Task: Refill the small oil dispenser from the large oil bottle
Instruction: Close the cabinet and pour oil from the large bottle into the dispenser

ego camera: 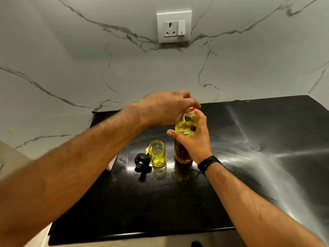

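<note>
The large oil bottle (183, 148) stands upright on the black counter (160, 202), filled with yellow oil. My right hand (194, 139) grips its body from the right. My left hand (163, 108) reaches over from the left, and its fingers pinch the red cap (191, 110) on top. Left of the bottle stands the small glass oil dispenser (157, 155), open at the top, with a little yellow oil at the bottom. Its black spout lid (141, 162) lies on the counter beside it.
A marble wall rises behind the counter, with a white socket and switch plate (174, 25) above. The counter's front edge (142, 234) runs near the bottom. The counter widens to the right (267, 148). A pale object (111, 164) shows at the counter's left edge.
</note>
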